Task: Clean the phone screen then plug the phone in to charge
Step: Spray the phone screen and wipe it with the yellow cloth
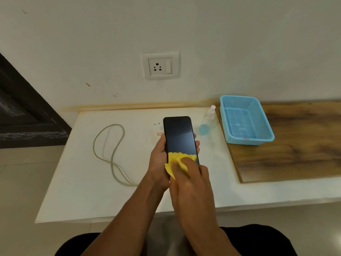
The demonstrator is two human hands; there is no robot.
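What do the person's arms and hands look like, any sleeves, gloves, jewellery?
Both forearms are bare up to the frame's lower edge, no sleeves showing. The left hand and right hand have no gloves, and no rings, watch or bands are visible. Dark clothing shows at the bottom of the view.

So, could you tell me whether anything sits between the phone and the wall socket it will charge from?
Nothing visible does. The phone is held above the white table; the wall socket is empty, with bare wall below. The white adapter and cable lie unplugged.

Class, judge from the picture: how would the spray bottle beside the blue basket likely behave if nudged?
The spray bottle is tall, narrow and upright, so it probably tips easily. Only a little blue liquid shows at its bottom, so it is likely light. Once over, it may roll.
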